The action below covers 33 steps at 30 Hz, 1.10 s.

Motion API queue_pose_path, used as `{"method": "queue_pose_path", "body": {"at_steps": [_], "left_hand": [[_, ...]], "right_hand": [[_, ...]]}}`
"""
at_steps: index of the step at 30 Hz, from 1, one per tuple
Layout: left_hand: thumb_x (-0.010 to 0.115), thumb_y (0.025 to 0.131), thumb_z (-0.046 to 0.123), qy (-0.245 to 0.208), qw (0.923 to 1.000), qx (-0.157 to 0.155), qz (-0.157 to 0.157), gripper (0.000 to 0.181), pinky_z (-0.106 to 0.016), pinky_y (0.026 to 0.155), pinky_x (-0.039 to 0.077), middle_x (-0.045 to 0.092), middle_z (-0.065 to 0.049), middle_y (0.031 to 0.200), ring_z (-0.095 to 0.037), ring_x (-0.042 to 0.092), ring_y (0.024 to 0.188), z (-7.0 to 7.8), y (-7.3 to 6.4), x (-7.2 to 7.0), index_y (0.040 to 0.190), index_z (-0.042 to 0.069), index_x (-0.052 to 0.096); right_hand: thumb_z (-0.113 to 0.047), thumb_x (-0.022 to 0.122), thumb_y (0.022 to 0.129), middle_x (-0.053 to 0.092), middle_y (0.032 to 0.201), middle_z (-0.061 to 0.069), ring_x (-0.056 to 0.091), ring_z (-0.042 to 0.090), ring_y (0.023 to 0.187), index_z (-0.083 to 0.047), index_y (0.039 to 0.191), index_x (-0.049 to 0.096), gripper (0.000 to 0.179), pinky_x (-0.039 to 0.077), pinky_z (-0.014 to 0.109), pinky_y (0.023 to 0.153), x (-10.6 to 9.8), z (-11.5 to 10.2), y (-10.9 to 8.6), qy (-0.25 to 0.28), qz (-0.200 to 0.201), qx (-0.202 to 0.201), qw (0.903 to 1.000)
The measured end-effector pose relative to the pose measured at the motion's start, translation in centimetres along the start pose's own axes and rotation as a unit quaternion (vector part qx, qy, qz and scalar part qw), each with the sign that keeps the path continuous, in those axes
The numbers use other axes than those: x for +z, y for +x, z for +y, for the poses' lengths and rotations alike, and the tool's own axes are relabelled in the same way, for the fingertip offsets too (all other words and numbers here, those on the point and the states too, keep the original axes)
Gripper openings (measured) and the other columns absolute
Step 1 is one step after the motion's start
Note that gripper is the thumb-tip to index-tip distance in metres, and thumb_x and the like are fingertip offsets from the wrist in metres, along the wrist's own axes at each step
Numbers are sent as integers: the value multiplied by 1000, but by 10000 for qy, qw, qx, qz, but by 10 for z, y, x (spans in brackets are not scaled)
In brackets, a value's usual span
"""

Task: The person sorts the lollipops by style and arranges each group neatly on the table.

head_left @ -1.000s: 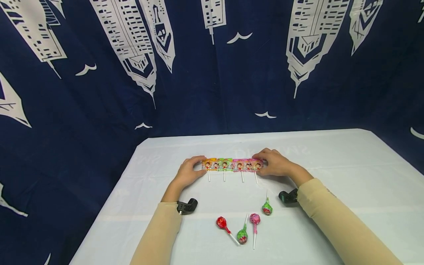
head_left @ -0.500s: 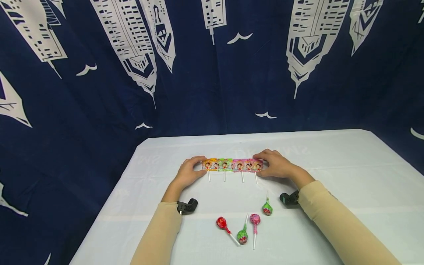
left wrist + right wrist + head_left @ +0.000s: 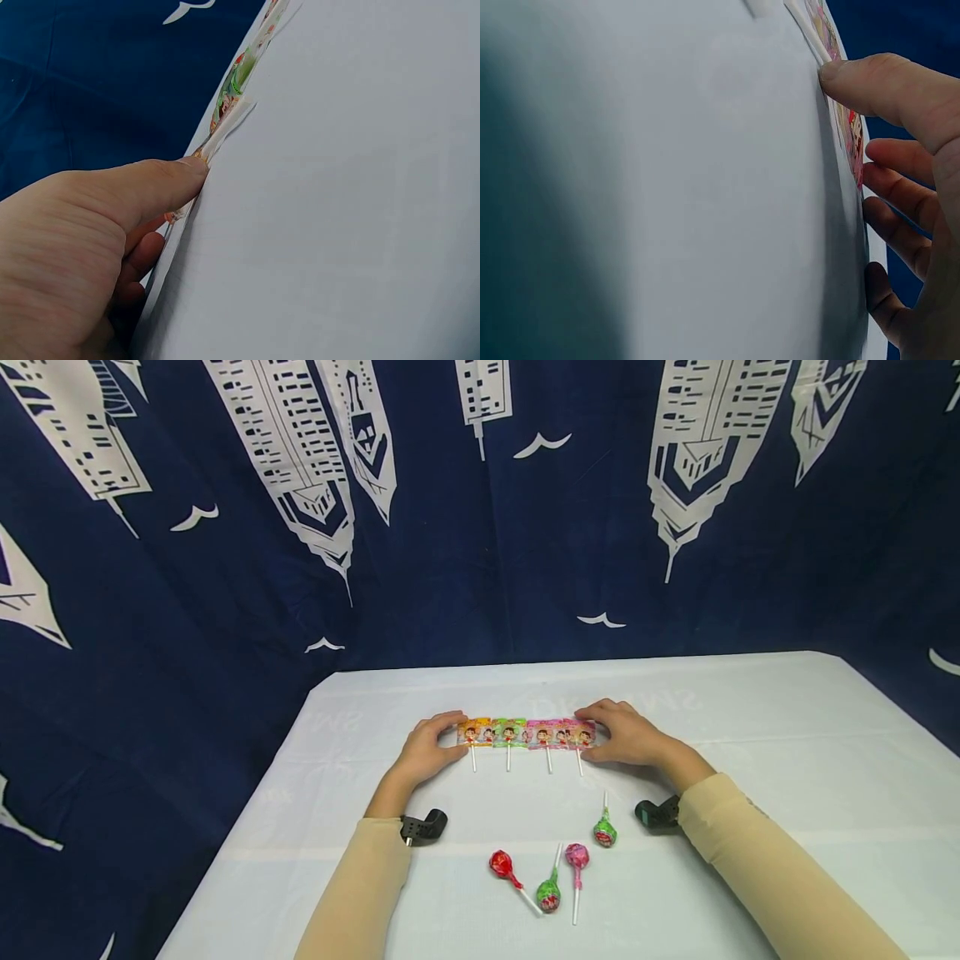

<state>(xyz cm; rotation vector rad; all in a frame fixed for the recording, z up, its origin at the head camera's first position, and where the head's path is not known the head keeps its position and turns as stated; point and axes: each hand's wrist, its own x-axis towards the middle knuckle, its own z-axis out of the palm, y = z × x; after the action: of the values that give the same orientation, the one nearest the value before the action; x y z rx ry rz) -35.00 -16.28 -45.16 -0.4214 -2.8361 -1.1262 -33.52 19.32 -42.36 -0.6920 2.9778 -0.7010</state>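
White counter: left hand and right hand hold opposite ends of the flat-lollipop row between curled fingers. Right hand has shifted marginally outward; row unmoved, alignment apparently kept. Round lollipops lie nearer.

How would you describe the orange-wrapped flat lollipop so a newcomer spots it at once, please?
On the white table, flat lollipops in printed wrappers form a row between the left hand and right hand. The orange-wrapped flat lollipop is at the left hand's end. Only its wrapper is orange; the others in the row are green and pink.
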Motion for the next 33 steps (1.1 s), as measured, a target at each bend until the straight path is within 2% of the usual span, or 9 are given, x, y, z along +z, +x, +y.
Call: {"method": "queue_pose_path", "body": {"at_steps": [6, 16, 20, 25, 29, 33], "left_hand": [[77, 86, 20, -50, 10000, -13, -26, 55, -49, 117, 35, 51, 1, 152, -29, 46, 139, 2, 0, 1, 138, 19, 60], [71, 90, 22, -448, 9988, -129, 137, 50, -50, 116, 36, 49, -2, 151, -27, 52, 133, 2, -2, 0, 139, 18, 59], [70, 92, 19, -789, 9959, -209, 387, 46, -49, 111, 41, 50, -7, 144, -27, 55, 129, 2, -2, 1, 137, 16, 60], [68, 92, 15, -1239, 9875, -510, 827, 43, -45, 103, 47, 53, -12, 134, -29, 58, 123, 9, -4, -2, 134, 11, 60], [66, 94, 16, -1327, 9832, -687, 1050, 40, -44, 98, 51, 55, -12, 132, -29, 60, 118, 20, -10, -6, 133, 10, 60], [67, 95, 19, -1222, 9866, -613, 890, 39, -44, 96, 52, 58, -10, 129, -27, 61, 114, 33, -27, -10, 132, 10, 60]], "right_hand": [[-31, 79, 80, 51, 143, 21, 46, 41, 128, -7, 142, 53, 71, 38, 63, 108, 1, 0, -6, 59, 9, 63, 10000], [-23, 73, 86, 46, 146, 24, 43, 47, 131, -5, 141, 53, 62, 36, 66, 108, 1, -6, -18, 404, 332, -257, 9983], [-17, 71, 88, 44, 146, 22, 40, 45, 133, -5, 140, 54, 56, 35, 66, 108, 1, -10, -26, 644, 505, -372, 9960], [-13, 70, 90, 49, 143, 18, 42, 43, 133, -7, 136, 57, 48, 35, 66, 108, 0, -22, -38, 781, 754, -543, 9926], [-12, 70, 90, 58, 135, 11, 52, 36, 126, -10, 132, 61, 43, 41, 61, 106, -2, -34, -49, 827, 921, -667, 9901], [-10, 71, 89, 64, 127, 5, 60, 26, 113, -13, 130, 63, 42, 49, 54, 98, -2, -45, -61, 1012, 821, -832, 9880]]}}
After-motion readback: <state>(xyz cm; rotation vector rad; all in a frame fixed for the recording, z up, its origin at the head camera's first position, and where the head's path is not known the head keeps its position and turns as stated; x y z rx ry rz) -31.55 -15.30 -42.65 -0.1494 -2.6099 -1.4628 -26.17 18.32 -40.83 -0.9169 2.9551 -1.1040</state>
